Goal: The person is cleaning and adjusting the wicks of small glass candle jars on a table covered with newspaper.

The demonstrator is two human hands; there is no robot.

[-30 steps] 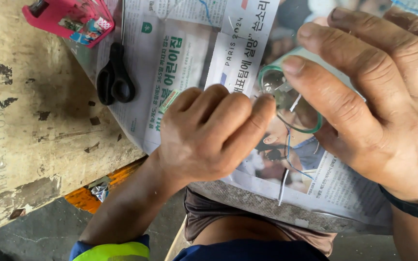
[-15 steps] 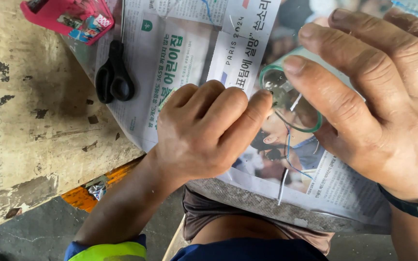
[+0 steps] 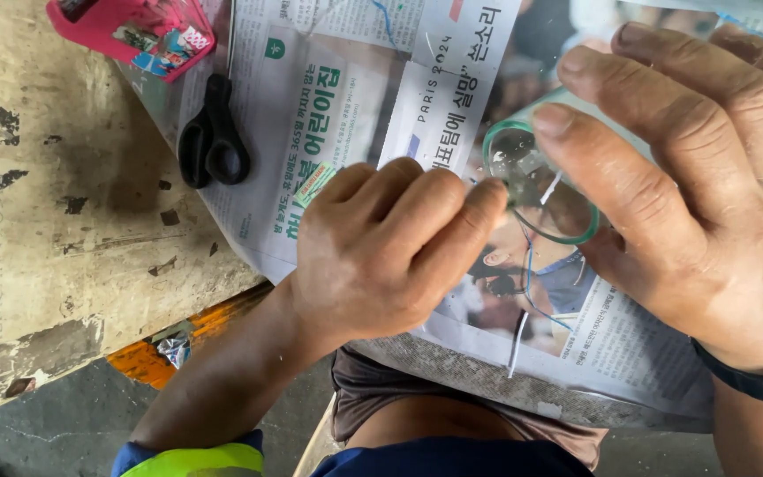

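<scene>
Ring position: we see the green-rimmed clear ring [image 3: 540,181] between both hands, just right of the left hand [image 3: 381,252].
Left hand: closed, fingertips pinching its rim.
Right hand [image 3: 691,185]: fingers curled around it, touching.
Wires [image 3: 527,291]: they hang toward us.

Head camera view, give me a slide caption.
Both hands, left hand and right hand, pinch a green-rimmed clear piece over newspaper.

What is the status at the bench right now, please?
Left hand curled, fingertips pinching the green-rimmed glass disc. Right hand gripping the disc's far edge. Thin wires trailing below it over newspaper. Black scissors lying clear, upper left.
</scene>
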